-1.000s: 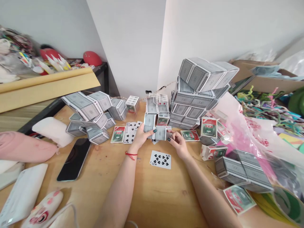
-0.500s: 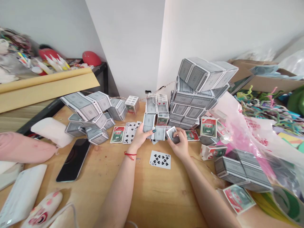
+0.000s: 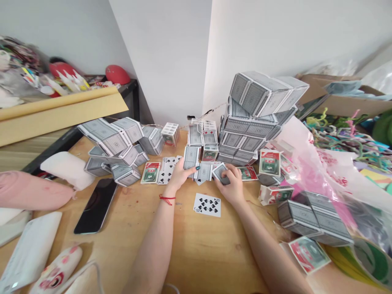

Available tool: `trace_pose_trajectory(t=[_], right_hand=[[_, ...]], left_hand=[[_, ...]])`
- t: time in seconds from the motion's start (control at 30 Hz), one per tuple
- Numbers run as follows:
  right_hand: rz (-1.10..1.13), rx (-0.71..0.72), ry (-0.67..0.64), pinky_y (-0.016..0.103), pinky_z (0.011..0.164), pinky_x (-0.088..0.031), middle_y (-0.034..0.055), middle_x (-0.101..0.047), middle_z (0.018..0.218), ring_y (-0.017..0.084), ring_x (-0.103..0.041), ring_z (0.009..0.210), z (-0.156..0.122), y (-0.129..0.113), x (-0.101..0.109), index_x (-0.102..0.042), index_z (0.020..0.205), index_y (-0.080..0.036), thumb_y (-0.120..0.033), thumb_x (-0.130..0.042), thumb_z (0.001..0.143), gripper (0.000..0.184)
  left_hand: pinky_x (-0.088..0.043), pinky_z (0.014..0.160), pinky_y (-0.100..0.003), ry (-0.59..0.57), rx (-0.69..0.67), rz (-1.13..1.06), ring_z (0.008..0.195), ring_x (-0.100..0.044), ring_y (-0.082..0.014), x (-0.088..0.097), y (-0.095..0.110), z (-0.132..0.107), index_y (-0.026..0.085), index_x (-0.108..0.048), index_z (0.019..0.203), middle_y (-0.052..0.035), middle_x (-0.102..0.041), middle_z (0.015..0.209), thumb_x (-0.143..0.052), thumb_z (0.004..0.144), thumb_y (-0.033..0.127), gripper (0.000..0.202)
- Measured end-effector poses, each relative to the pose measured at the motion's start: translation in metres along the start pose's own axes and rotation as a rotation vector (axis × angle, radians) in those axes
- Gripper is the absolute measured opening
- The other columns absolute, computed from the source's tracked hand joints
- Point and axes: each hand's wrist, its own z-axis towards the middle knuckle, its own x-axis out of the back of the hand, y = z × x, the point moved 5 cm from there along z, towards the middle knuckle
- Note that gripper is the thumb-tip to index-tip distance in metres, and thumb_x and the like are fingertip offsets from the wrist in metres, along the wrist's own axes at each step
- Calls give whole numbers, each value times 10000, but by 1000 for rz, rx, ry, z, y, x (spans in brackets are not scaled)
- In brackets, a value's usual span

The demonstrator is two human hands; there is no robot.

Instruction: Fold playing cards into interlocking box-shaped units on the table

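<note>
My left hand (image 3: 180, 175) rests its fingers on a row of folded grey-backed playing cards (image 3: 202, 170) on the wooden table (image 3: 196, 249), holding the row's left end. My right hand (image 3: 232, 185) is closed on a single grey-backed card (image 3: 219, 172) at the row's right end. A ten of spades (image 3: 207, 204) lies face up just in front of both hands. Behind them rises a tall stack of card-built blocks (image 3: 255, 116). Another heap of card blocks (image 3: 118, 143) sits at the left.
A black phone (image 3: 95, 205) lies at the left by white and pink cushions (image 3: 29, 190). Card boxes (image 3: 269, 162), more card blocks (image 3: 312, 216), pink plastic film (image 3: 309, 167) and coloured pipe cleaners (image 3: 346, 134) crowd the right. A yellow roll (image 3: 61, 110) lies on the shelf at the left.
My right hand has picked up a single grey-backed card and brought it down against the right end of the row. My left hand has stayed on the row.
</note>
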Motion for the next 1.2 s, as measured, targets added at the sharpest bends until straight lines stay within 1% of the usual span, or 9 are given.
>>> trace_pose_trajectory(t=[0.17, 0.27, 0.37, 0.53, 0.67, 0.87, 0.93, 1.07, 1.2], right_hand=[[-37, 32, -45, 413, 784, -358, 69, -544, 1041, 251, -477, 920, -1, -1, -1, -429, 652, -217, -232, -607, 670, 179], [8, 69, -102, 412, 776, -360, 60, -553, 1060, 251, -472, 915, -1, -6, -2, -437, 641, -220, -217, -606, 664, 171], [52, 98, -161, 415, 760, -365, 42, -561, 1085, 246, -469, 869, -2, -11, -5, -433, 623, -221, -204, -595, 660, 167], [77, 106, -202, 420, 760, -361, 26, -558, 1112, 245, -461, 860, -1, -12, -4, -427, 612, -217, -165, -568, 632, 152], [97, 120, -227, 415, 764, -365, 17, -558, 1120, 242, -455, 868, 0, -13, -1, -419, 608, -215, -109, -558, 595, 175], [106, 137, -256, 412, 772, -374, 15, -561, 1117, 236, -449, 878, 0, -14, -1, -417, 588, -213, -73, -558, 570, 199], [102, 142, -266, 417, 774, -375, 14, -559, 1117, 239, -450, 886, 0, -13, -1, -417, 577, -212, -70, -553, 564, 197], [108, 148, -278, 429, 782, -370, 17, -558, 1111, 246, -457, 897, -1, -13, -2, -419, 568, -213, -65, -543, 554, 194], [125, 162, -332, 430, 797, -366, 27, -566, 1091, 253, -462, 930, -3, -14, -3, -438, 587, -216, -55, -537, 552, 192]], left_hand=[[-464, 803, -364, 12, -36, 41, 938, -573, -223, 3, 0, 1, 152, -503, 996, -72, -605, 1025, -623, 680, 335, 385], [-469, 793, -359, 2, -30, 52, 925, -577, -218, 3, 0, 1, 155, -499, 987, -71, -607, 1015, -625, 681, 329, 374], [-475, 779, -357, -1, -25, 50, 906, -583, -215, 2, 2, 0, 161, -491, 982, -70, -609, 1010, -629, 678, 319, 370], [-483, 763, -360, -7, -18, 30, 891, -589, -219, 0, 3, 0, 167, -489, 983, -71, -612, 996, -631, 673, 317, 372], [-496, 701, -355, -23, 12, 32, 828, -599, -217, 0, 0, 0, 168, -493, 985, -71, -613, 971, -628, 669, 336, 383], [-496, 591, -319, -34, 26, 36, 754, -601, -210, 0, 0, -1, 164, -490, 1001, -73, -615, 939, -622, 673, 338, 394], [-498, 612, -322, -35, 30, 41, 777, -601, -215, 0, 0, -1, 164, -493, 1001, -73, -619, 937, -622, 674, 328, 387], [-486, 752, -342, -42, -6, 41, 896, -584, -213, 0, 0, 1, 165, -486, 1024, -64, -610, 1001, -627, 669, 280, 398], [-467, 796, -352, -58, -15, 113, 924, -571, -208, -1, -3, 1, 159, -496, 1036, -62, -604, 1023, -636, 658, 284, 422]])
